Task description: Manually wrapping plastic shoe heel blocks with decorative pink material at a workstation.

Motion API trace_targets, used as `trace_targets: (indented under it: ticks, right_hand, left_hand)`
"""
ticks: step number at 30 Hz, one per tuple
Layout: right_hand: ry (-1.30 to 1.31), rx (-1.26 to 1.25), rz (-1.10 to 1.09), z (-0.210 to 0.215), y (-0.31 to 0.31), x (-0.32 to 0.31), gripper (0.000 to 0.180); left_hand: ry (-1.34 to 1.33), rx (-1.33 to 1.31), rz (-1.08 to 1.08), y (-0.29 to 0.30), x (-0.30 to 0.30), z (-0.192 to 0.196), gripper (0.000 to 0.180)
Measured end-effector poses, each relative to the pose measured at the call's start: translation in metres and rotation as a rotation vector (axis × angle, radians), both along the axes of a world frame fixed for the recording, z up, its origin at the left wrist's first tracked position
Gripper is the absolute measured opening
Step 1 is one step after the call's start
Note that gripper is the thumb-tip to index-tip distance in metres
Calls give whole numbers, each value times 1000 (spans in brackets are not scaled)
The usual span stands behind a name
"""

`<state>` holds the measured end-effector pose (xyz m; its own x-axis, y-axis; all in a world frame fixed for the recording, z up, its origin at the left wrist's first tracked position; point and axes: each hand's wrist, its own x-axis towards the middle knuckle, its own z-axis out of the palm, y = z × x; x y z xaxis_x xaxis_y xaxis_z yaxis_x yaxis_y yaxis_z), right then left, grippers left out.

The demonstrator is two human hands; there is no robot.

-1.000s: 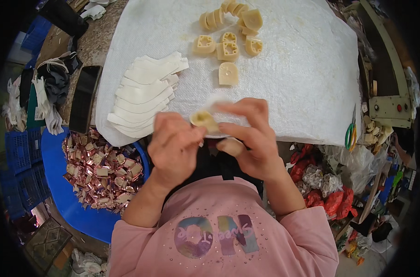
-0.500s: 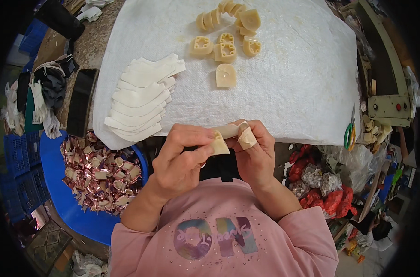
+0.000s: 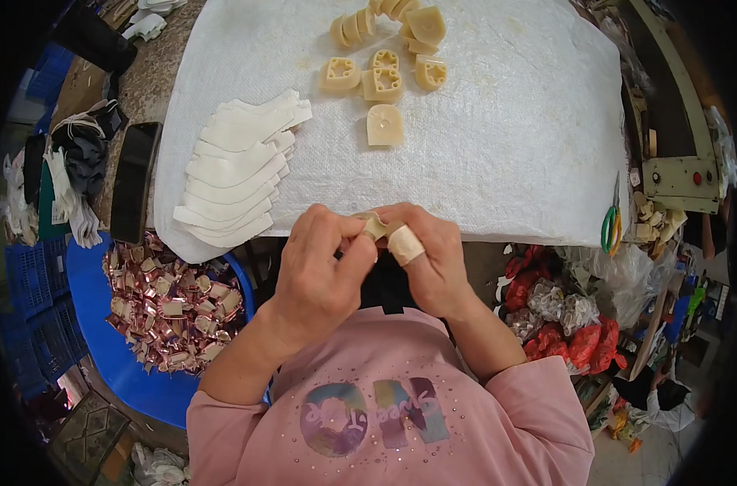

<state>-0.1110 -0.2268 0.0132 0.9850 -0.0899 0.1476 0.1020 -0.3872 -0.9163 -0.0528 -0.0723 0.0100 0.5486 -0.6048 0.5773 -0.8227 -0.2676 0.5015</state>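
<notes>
Just off the table's near edge, my left hand (image 3: 324,267) and my right hand (image 3: 427,257) are closed and meet on a small cream heel block (image 3: 374,227). Fingers cover most of the block, and a pale strip seems to lie along it. A beige tape wrap (image 3: 405,245) goes round my right thumb. Beyond my hands, a lone cream heel block (image 3: 384,126) sits on the white sheet (image 3: 498,146). Several more heel blocks (image 3: 384,81) stand farther back, some with hollowed ends facing up. Overlapping white curved pieces (image 3: 234,174) lie fanned out at the left.
A blue tub (image 3: 101,324) holding many shiny pink heel pieces (image 3: 174,308) stands at the lower left. A dark phone (image 3: 136,182) rests left of the sheet. Green-and-orange scissors (image 3: 610,228) lie at the right edge. Red and clear plastic bags (image 3: 583,344) are heaped at the lower right.
My hands have come closer together, with the left fingers now over the heel block that showed plainly before. The view has shifted slightly, moving the table items leftward and up.
</notes>
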Motion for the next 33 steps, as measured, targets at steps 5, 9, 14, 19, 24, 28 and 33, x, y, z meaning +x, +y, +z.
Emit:
trace_targets:
  ticks: [5, 9, 14, 19, 24, 28, 33]
  right_hand:
    - [307, 526, 132, -4, -24, 14, 28]
    - [371, 825, 353, -5, -34, 18, 34]
    - [352, 538, 320, -4, -29, 21, 40]
    - [341, 565, 303, -8, -24, 20, 40]
    - [82, 615, 118, -21, -19, 18, 40]
    - [-172, 179, 257, -20, -23, 17, 30]
    - [-270, -20, 34, -14, -3, 18, 20]
  left_hand:
    - [307, -257, -43, 3, -1, 0, 20]
    - [368, -344, -166, 1, -3, -5, 20]
    - [263, -217, -190, 3, -4, -10, 19]
    - [322, -237, -107, 2, -3, -10, 20]
    - [615, -523, 2, -3, -6, -10, 18]
    - [754, -541, -14, 0, -8, -17, 12]
    - [888, -611, -5, -9, -14, -14, 10]
